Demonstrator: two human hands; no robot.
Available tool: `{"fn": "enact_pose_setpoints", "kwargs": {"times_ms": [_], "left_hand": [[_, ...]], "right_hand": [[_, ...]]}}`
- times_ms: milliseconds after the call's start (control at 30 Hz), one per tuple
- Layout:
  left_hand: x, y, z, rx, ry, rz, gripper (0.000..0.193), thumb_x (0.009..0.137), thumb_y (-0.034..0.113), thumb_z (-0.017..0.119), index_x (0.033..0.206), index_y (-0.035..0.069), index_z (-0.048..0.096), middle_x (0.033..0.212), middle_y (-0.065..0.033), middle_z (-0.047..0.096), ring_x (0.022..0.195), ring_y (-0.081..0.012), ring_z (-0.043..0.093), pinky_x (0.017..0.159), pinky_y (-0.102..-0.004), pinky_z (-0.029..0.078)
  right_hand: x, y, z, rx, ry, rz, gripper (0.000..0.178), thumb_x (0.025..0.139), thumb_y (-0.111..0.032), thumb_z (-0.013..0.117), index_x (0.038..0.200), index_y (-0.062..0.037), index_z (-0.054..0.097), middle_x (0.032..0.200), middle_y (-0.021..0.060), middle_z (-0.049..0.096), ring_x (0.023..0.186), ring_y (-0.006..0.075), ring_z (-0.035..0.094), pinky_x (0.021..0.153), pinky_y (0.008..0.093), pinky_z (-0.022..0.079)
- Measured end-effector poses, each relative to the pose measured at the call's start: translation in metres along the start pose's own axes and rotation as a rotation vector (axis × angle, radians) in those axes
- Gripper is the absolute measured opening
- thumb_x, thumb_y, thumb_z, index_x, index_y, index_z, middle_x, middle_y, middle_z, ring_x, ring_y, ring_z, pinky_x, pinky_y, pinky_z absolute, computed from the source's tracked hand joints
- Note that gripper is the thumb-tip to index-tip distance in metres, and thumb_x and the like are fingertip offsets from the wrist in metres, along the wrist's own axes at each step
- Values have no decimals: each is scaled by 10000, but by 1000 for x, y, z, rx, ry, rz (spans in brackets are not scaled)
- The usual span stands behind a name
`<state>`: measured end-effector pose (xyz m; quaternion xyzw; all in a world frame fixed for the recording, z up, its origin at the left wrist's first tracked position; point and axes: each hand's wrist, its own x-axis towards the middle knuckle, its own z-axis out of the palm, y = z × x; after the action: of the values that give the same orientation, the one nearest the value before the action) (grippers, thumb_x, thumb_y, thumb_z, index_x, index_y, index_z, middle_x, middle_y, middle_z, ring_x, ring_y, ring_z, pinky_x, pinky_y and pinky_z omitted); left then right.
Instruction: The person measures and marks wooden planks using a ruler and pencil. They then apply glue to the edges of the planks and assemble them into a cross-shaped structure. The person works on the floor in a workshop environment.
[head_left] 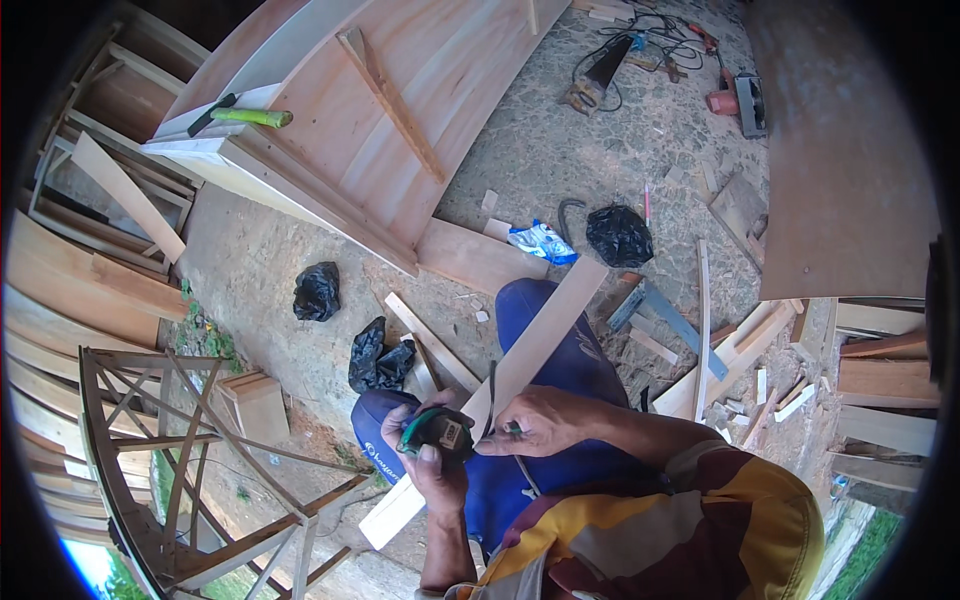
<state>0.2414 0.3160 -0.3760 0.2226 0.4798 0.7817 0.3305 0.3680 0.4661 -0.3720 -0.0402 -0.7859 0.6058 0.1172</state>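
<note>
A green and black tape measure [437,434] is gripped in my left hand [436,478], its face turned up. Close beside it my right hand [540,422] is closed in a pinch; what its fingers hold is too small to make out. A thin dark strip [491,385] stands up from near the right fingertips, across the board. Slanting over my lap lies a long pale wooden board [548,328], passing beneath both hands, with its lower end [391,513] to the left of my left forearm.
A large plywood panel structure [400,130] stands ahead, with a green-handled hammer [252,117] on its corner. Black plastic bags [380,358], a metal square [672,318], a handsaw [600,78] and a red circular saw [738,104] lie on the floor. A wooden frame [190,450] stands left.
</note>
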Motion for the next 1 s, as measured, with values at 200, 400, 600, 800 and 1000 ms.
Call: {"fn": "enact_pose_setpoints", "kwargs": {"times_ms": [200, 400, 600, 800, 1000], "left_hand": [[-24, 27, -73, -30, -280, -620, 815, 752, 336, 813, 1362, -82, 472, 1258, -259, 588, 998, -348, 697, 797, -473, 611], [-46, 5, -63, -133, -254, -592, 819, 748, 454, 862, 1295, -64, 540, 1188, -141, 648, 969, -225, 695, 818, -304, 567], [-52, 5, -87, -166, -232, -637, 687, 693, 336, 923, 1177, -20, 591, 1136, -111, 691, 974, -142, 680, 864, -269, 537], [-53, 23, -75, 9, -289, -621, 447, 853, 172, 801, 1189, 17, 550, 1072, -79, 670, 900, -101, 616, 742, -208, 466], [-62, 54, -80, 514, -135, -671, 219, 919, 144, 710, 1069, 10, 623, 775, 41, 579, 646, -39, 470, 572, -216, 376]], "right_hand": [[5, 1, 14, 134, 44, -155, 353, 973, -208, 645, 1292, -62, 614, 1005, 141, 669, 846, 288, 663, 762, 390, 531], [13, 9, 35, 313, -296, -49, 356, 938, -199, 709, 1243, -34, 626, 970, 98, 618, 849, 166, 605, 740, 321, 510], [10, 23, 52, 421, -267, 40, 324, 892, -176, 767, 1150, -25, 642, 851, 44, 602, 774, 110, 564, 672, 299, 482], [6, 30, 64, 309, -323, 24, 265, 881, -178, 773, 1002, -20, 597, 836, 67, 600, 751, 142, 560, 672, 322, 474], [7, 31, 37, 386, -79, 165, 228, 963, -221, 683, 948, -23, 569, 780, 21, 571, 682, 104, 506, 628, 277, 433]]}}
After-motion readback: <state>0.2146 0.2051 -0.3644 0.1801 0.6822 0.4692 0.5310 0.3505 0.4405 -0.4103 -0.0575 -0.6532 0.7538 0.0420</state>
